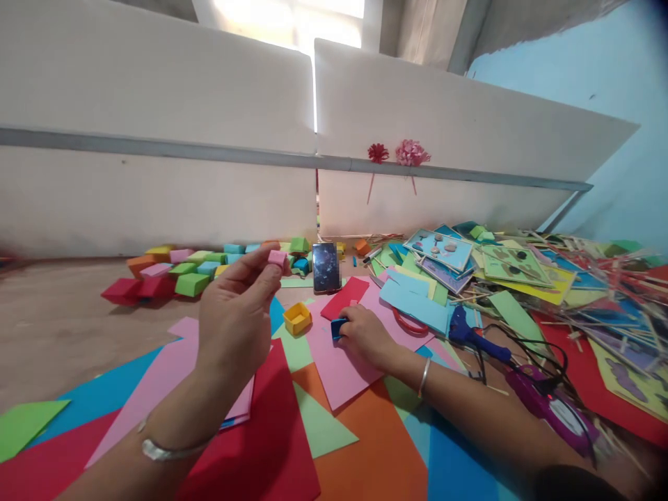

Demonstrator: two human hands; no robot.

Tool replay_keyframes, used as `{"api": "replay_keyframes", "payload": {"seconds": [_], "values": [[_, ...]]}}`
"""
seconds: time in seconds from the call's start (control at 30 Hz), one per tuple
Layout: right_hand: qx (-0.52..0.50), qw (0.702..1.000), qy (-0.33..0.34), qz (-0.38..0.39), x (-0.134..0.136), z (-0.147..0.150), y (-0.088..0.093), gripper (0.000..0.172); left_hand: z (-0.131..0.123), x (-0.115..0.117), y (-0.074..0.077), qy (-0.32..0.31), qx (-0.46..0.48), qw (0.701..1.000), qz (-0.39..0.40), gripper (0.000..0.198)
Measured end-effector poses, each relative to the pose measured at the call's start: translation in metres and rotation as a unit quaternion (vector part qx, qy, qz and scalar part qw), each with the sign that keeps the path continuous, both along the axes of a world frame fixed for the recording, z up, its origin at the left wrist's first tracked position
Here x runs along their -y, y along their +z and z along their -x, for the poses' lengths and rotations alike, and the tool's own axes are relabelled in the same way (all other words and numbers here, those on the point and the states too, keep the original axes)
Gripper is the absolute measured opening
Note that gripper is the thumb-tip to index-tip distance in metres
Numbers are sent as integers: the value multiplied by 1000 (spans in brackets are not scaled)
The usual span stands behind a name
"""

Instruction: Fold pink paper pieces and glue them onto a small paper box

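Pink box [277,258] aloft (yellow box [297,318] below)

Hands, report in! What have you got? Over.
Left hand raised, pinching pink paper box. Right hand low, gripping blue box. Yellow box sits between them.

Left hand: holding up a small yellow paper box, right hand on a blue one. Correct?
No. Head view: the left hand holds a pink box, not yellow; the yellow box lies on the paper sheets. The right hand is on the blue box.
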State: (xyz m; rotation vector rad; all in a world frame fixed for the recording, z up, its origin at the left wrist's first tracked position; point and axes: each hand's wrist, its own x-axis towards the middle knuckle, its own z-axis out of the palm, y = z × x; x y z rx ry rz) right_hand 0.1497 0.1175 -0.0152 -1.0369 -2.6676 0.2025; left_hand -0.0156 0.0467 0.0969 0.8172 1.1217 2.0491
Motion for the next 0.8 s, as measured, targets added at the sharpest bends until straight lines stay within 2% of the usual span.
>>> {"api": "replay_keyframes", "payload": {"seconds": [0.17, 0.23, 0.3, 0.4, 0.43, 0.5, 0.6, 0.8], "values": [[-39, 999, 9, 17, -3, -3, 3, 10, 3, -1, 3, -1, -21, 1000, -11, 32], [-67, 998, 2, 9, -4, -8, 16, 8, -1, -1, -3, -11, -48, 999, 12, 34], [-158, 987, -12, 0, -2, -15, 37, 10, -6, -1, -12, -26, -90, 995, 40, 35], [-396, 918, -5, 19, 9, -28, 74, 6, -14, -1, -27, -58, -183, 979, 68, 37], [-442, 897, 4, 21, 15, -31, 84, 7, -15, -1, -31, -59, -217, 973, 60, 36], [-482, 876, 24, 18, 28, -35, 96, 10, -18, -1, -37, -47, -277, 959, 39, 31], [-479, 876, 47, 9, 44, -33, 100, 11, -20, 2, -38, -9, -343, 939, -11, 25], [-445, 893, 62, -25, 54, -25, 90, 9, -21, 8, -31, 53, -415, 902, -107, 18]]}}
